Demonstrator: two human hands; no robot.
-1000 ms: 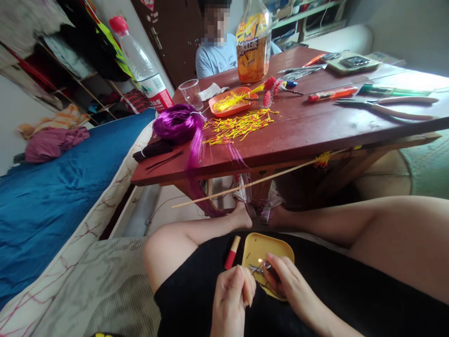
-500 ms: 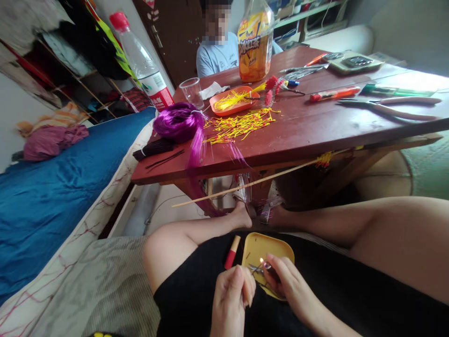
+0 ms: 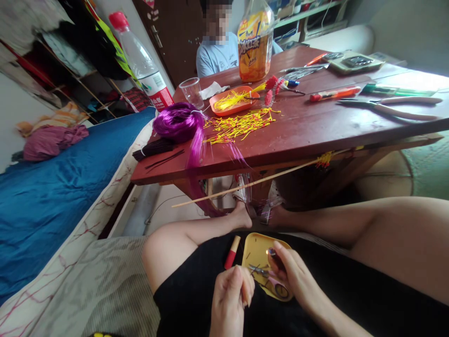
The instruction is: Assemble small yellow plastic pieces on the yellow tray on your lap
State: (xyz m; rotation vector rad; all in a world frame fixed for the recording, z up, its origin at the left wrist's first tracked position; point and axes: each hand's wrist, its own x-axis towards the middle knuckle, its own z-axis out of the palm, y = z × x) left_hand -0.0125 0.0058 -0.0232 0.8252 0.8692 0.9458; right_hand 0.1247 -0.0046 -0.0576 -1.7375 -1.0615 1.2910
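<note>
On my lap lies a yellow tray (image 3: 257, 241) with small scissors (image 3: 275, 283) and dark bits in it. My right hand (image 3: 289, 269) is closed on a lighter (image 3: 271, 252) above the tray's right part; a small glow shows at its tip. Just below the tray's left side, my left hand (image 3: 233, 285) is closed, with the fingers pinched together; what it holds is hidden. A red and gold tube (image 3: 232, 252) rests on the dark cloth left of the tray.
The red table (image 3: 294, 121) ahead bears purple strands (image 3: 178, 121), yellow stamens (image 3: 242, 125), an orange dish (image 3: 229, 112), bottles and pliers (image 3: 393, 105). A thin stick (image 3: 245, 184) juts out below its edge. A person (image 3: 217, 56) sits behind.
My right hand has moved up and slightly right with the lighter, away from my left hand. The scissors' handles now show in the tray. The flame looks smaller.
</note>
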